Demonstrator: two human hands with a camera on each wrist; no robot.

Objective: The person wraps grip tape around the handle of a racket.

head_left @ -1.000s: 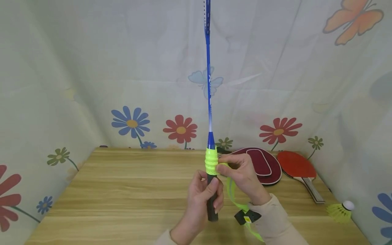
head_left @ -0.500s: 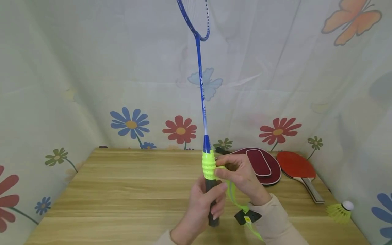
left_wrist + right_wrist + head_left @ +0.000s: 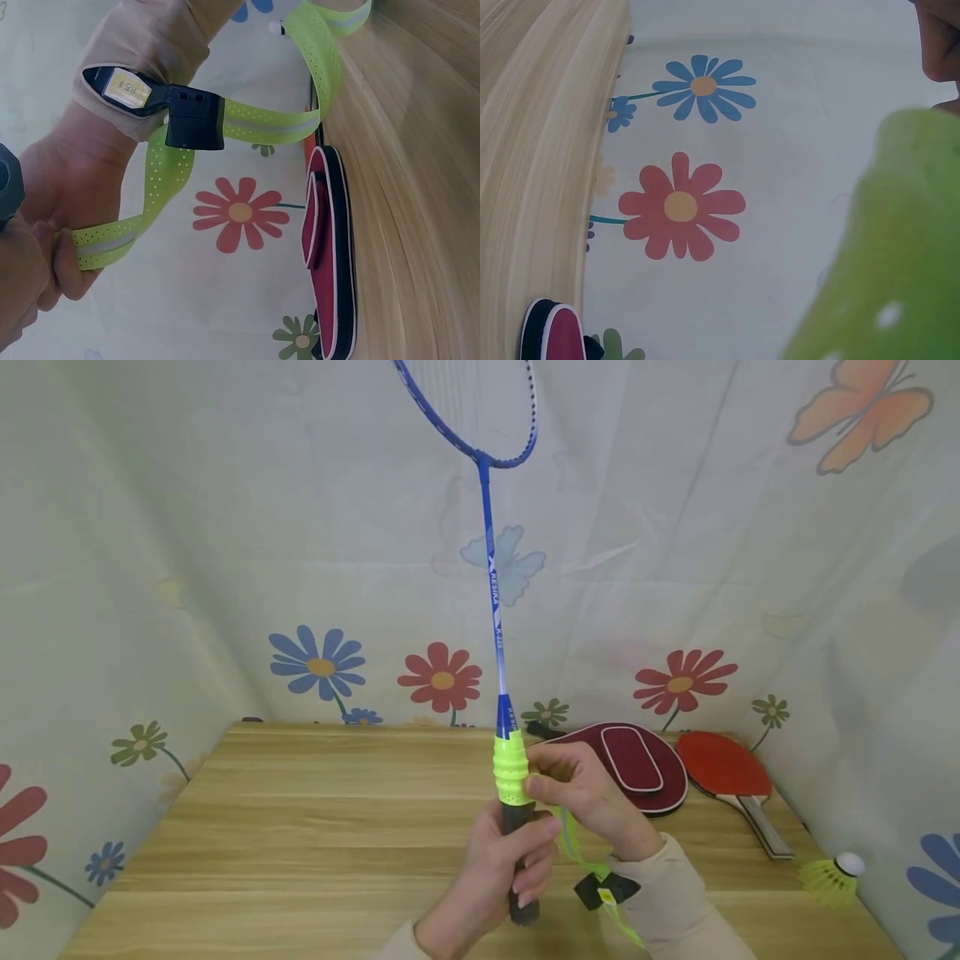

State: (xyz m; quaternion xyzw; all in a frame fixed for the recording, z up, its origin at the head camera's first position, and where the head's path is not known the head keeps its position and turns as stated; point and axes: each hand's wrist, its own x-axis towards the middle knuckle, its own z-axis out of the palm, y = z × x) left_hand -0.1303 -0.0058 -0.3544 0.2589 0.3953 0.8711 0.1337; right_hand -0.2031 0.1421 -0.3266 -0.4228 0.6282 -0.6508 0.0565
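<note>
In the head view a blue badminton racket (image 3: 489, 552) stands nearly upright, its head cut off by the top edge. My left hand (image 3: 487, 868) grips its black handle (image 3: 517, 818), thumb across the front. Neon yellow-green perforated grip tape (image 3: 511, 768) is wound in ridged turns round the upper handle, just below the blue cone. Beside those turns, my right hand (image 3: 581, 789) pinches the tape between thumb and fingers. From there the loose tape tail (image 3: 274, 127) trails past the right wrist and its black camera (image 3: 195, 116) in the left wrist view, looping over the table.
A maroon paddle case (image 3: 667, 768) lies behind the right hand on the wooden table (image 3: 300, 827). Right of it are a red table-tennis bat (image 3: 723, 764) and a yellow shuttlecock (image 3: 831, 878) near the table's edge. A flower-printed curtain (image 3: 375, 568) encloses the back and sides.
The racket has turned about its long axis, from edge-on to showing its strings. Its handle and my left hand have dropped slightly; my right hand keeps pinching the tape beside it.
</note>
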